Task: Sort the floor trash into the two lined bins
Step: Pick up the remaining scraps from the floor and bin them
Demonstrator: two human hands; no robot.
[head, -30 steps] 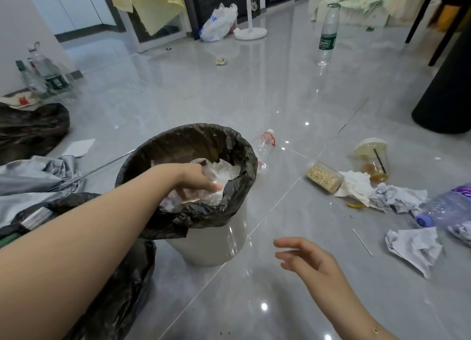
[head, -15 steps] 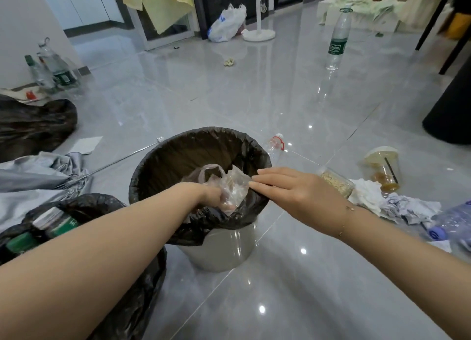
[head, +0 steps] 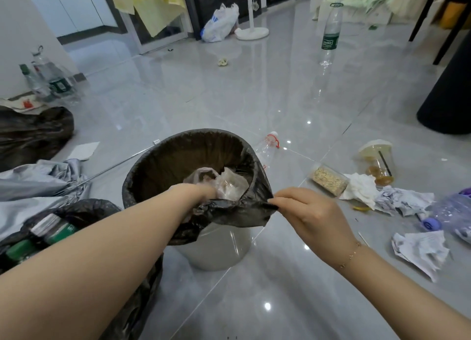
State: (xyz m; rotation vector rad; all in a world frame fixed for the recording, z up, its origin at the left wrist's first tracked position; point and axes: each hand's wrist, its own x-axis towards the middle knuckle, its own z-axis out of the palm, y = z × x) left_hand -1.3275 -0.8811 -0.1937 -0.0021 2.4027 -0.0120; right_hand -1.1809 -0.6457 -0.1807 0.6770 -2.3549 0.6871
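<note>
Right hand [head: 309,213] pinches the black bin liner [head: 237,212] at its near rim, pulled outward. My left hand [head: 204,190] reaches inside the white bin [head: 216,250], pressing the clear plastic bag [head: 229,183]; I cannot tell its grip.

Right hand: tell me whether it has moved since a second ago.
Yes. The right hand came from the bare floor in front of the white bin up to its rim, where it now pinches the black liner.
</note>
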